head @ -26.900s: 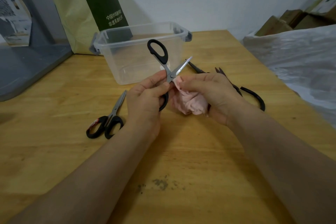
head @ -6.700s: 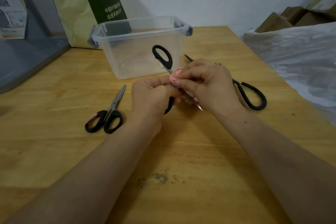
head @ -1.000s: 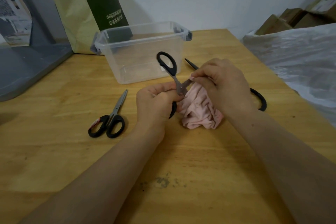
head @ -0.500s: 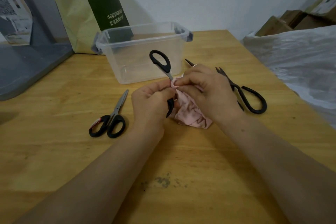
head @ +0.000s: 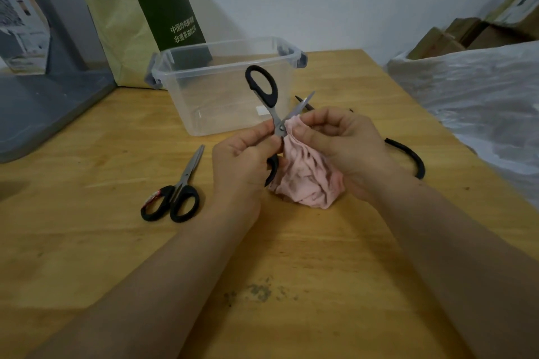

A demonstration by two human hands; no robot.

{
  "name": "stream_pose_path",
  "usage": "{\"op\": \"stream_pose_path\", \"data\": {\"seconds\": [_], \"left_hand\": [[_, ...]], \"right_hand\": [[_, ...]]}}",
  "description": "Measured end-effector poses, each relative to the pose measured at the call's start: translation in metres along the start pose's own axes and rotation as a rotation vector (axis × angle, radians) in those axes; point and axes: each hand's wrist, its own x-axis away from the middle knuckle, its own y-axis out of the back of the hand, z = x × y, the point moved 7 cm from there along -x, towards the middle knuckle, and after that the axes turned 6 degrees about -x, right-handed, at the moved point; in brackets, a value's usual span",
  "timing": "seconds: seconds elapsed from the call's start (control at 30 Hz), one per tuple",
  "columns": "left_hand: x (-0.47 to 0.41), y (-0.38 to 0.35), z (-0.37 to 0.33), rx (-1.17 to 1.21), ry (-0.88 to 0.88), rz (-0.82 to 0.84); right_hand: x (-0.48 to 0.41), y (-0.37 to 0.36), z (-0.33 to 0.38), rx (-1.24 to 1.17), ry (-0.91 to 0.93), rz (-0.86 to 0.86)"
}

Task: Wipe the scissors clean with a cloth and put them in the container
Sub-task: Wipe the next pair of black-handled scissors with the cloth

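We had the scissors (head: pixel 275 114) up off the worktop (head: pixel 291 271), about the middle of it and just this side of the container (head: pixel 189 96). They were splayed wide: one black loop stood high against the clear wall, the other sat low behind the left hand (head: pixel 239 163), and a bare blade poked up toward the far right corner. Here was our worry: that edge was open and our fingertips were right at it with only the thin cloth (head: pixel 306 181) between. A hard drag along the steel, or the pivot swinging shut under pressure, could well have nicked a finger or bitten into the fabric. The hold was a slim one too, and we judged that a slip at the pivot would let the pair twist or drop point-first onto the wood. The container wall also stood close behind that raised loop, easy to knock. Now the fingers: the left hand had thumb and forefinger (head: pixel 256 133) pinched together on the scissors right at the pivot, the other fingers curled below. The right hand (head: pixel 344 146) had its fingertips (head: pixel 306 135) closed on a fold of cloth, pressing it to the blade beside the pivot. The rest of the cloth hung bunched under the palm, and whether it touched the wood we couldn't tell. A second pair (head: pixel 178 192) lay shut toward the left edge, and a third pair (head: pixel 408 156) showed one handle behind the right wrist, toward the right edge.
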Motion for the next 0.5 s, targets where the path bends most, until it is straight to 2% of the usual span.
{"op": "stream_pose_path", "data": {"seconds": [0.17,0.5], "left_hand": [[-0.0003,-0.0014,0.0003,-0.010,0.005,0.016],[0.0015,-0.0038,0.0005,-0.044,0.045,0.054]], "right_hand": [[0.0020,-0.0033,-0.0095,-0.177,-0.183,0.074],[-0.0020,0.0018,-0.0063,0.041,-0.245,0.035]]}}
